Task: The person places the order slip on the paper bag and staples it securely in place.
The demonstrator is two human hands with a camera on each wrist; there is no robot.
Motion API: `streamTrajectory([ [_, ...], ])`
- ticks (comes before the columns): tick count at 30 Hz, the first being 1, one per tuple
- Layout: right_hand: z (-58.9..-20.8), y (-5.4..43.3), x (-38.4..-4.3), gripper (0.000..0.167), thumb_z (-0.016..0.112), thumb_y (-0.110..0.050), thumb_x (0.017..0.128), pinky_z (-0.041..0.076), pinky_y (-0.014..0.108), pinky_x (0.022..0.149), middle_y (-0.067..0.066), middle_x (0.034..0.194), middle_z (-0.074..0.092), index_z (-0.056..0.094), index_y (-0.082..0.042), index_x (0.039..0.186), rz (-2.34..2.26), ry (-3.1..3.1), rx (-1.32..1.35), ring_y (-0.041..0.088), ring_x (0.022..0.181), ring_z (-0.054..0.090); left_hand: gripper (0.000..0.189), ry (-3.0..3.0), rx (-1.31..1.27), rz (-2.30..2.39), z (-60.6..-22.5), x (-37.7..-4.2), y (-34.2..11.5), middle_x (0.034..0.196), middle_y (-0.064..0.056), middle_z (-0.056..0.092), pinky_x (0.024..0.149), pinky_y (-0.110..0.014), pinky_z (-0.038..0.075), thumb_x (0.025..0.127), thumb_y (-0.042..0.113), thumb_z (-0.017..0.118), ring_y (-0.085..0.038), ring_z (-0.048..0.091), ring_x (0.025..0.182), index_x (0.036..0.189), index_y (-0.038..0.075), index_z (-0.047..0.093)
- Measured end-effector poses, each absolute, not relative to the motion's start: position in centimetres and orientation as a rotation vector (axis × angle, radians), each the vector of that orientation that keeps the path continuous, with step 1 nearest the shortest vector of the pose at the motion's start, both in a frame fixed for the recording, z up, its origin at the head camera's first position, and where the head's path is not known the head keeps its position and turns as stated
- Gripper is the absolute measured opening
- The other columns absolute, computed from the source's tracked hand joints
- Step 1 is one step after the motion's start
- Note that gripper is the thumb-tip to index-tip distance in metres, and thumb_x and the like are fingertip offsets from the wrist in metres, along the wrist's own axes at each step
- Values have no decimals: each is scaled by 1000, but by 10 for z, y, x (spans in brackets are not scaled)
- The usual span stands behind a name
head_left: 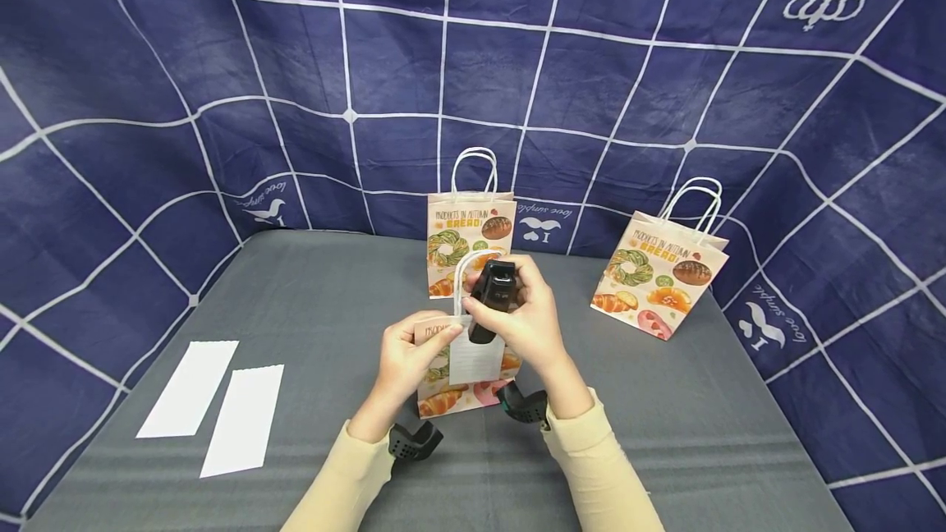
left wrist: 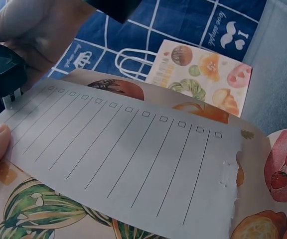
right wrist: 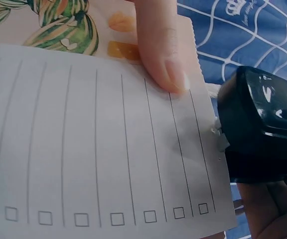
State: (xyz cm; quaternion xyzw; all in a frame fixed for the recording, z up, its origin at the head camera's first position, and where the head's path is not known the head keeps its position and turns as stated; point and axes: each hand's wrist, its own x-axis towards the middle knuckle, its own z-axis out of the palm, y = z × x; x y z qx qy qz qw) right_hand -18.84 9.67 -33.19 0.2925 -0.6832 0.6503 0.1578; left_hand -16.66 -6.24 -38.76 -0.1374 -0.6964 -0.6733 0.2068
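Observation:
A black stapler (head_left: 493, 290) is gripped in my right hand (head_left: 538, 327), over the top edge of a paper gift bag (head_left: 440, 402) printed with bread pictures. Against the bag's front lies a white lined checklist sheet (left wrist: 128, 154) with small square boxes along one side. The left hand (head_left: 402, 355) pinches the sheet and the bag's top edge together, its thumb (right wrist: 166, 69) pressing on the paper. In the right wrist view the stapler's nose (right wrist: 258, 124) sits at the sheet's edge. One white handle of this bag rises beside the stapler.
Two similar bags stand behind, one bag (head_left: 473, 224) at the back middle and another bag (head_left: 661, 273) tilted at the right. Two white paper strips (head_left: 188, 388) lie on the grey table (head_left: 332, 286) at the left. A blue checked cloth (head_left: 399, 64) hangs around the table.

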Motion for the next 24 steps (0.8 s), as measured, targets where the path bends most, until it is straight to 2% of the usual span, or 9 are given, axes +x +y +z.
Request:
streamTrajectory([
  [5, -316, 95, -180, 41, 71, 16, 72, 54, 32, 72, 26, 95, 62, 47, 7, 104, 1812, -2037, 826, 23, 82, 64, 9, -1953, -409, -1882, -388, -166, -63, 85, -17, 69, 70, -22, 51, 76, -2, 75, -7, 62, 81, 85, -5, 72],
  [15, -309, 94, -179, 38, 71, 13, 74, 54, 31, 71, 29, 92, 63, 49, 8, 103, 1820, -2108, 786, 9, 78, 63, 12, -1961, -415, -1892, -387, -166, -63, 83, -16, 69, 65, -21, 51, 77, -2, 74, -6, 62, 76, 87, -5, 70],
  [24, -308, 94, -181, 38, 71, 11, 75, 53, 28, 68, 27, 92, 63, 50, 8, 105, 1833, -2132, 753, 8, 75, 62, 12, -1958, -431, -1888, -387, -165, -63, 84, -17, 69, 66, -21, 51, 77, -3, 74, -7, 62, 77, 88, -6, 70],
])
